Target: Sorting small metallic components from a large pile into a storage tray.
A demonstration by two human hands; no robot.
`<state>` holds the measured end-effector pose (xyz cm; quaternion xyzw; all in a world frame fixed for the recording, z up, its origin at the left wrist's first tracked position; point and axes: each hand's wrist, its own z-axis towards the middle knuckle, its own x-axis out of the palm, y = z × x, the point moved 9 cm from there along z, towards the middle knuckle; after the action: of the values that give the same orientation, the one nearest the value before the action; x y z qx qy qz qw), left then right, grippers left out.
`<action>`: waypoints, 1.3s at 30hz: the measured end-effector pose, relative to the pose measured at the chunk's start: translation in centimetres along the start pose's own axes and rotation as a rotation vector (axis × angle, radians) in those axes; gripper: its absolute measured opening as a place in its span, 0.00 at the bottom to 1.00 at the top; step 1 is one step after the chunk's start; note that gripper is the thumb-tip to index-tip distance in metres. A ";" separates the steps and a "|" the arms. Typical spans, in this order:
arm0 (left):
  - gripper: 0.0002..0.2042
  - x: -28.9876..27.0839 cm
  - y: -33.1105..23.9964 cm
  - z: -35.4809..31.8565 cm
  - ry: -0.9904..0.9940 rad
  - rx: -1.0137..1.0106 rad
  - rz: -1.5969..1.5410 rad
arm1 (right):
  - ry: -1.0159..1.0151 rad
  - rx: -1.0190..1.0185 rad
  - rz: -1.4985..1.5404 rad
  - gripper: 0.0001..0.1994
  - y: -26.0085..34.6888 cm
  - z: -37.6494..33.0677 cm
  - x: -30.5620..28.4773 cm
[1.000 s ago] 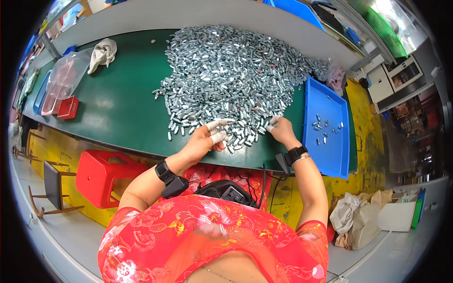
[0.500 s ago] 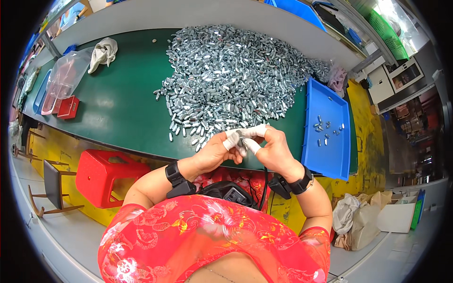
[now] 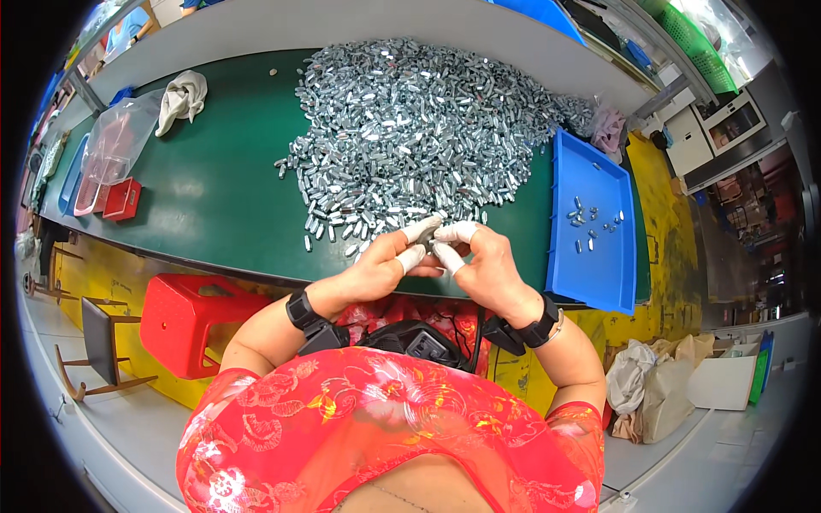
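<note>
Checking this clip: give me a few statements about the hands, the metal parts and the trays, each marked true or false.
1. Both hands meet at the near table edge, fingertips together. True: left hand and right hand touch.
2. The blue tray is heaped full. False: only a few small metal pieces lie in it.
3. The pile of silvery metal parts lies on the green tabletop. True.
4. The red stool stands on the table. False: it stands on the floor, beside the person.
5. The fingertips are bare. False: white covers.
</note>
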<state>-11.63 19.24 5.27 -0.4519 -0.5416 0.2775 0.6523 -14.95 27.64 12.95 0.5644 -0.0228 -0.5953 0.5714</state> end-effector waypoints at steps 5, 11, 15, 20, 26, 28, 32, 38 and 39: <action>0.25 0.4 -1.6 0.4 0.046 -0.030 0.030 | 0.056 0.177 0.157 0.06 -1.1 0.4 -0.6; 0.25 -0.2 -1.3 1.0 0.036 0.117 0.024 | 0.030 0.075 0.119 0.06 0.1 0.7 -1.3; 0.26 -0.2 -1.6 1.0 -0.059 0.175 0.078 | 0.185 0.329 0.234 0.07 -1.4 1.1 -0.4; 0.25 -0.2 -1.7 0.9 -0.081 0.178 0.023 | 0.182 0.297 0.332 0.06 -2.0 1.0 0.1; 0.26 -0.2 -1.2 1.1 0.005 0.076 -0.065 | 0.121 -0.057 0.097 0.04 0.7 1.2 -1.0; 0.26 0.2 -0.6 1.0 0.050 -0.043 -0.020 | 0.138 -0.023 0.137 0.03 0.4 1.1 -0.8; 0.26 0.3 -0.6 0.8 -0.005 0.097 0.071 | 0.204 0.371 0.544 0.04 -3.2 0.1 1.2; 0.27 0.6 -1.5 0.4 -0.005 0.189 0.186 | 0.208 0.584 0.712 0.03 -4.4 -0.8 2.2; 0.26 1.1 -2.0 0.4 0.018 0.221 0.257 | 0.219 0.652 0.773 0.03 -4.6 -1.2 2.5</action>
<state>-12.03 19.38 7.57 -0.4456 -0.4398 0.4123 0.6619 -16.35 28.20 7.80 0.7224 -0.3541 -0.2400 0.5433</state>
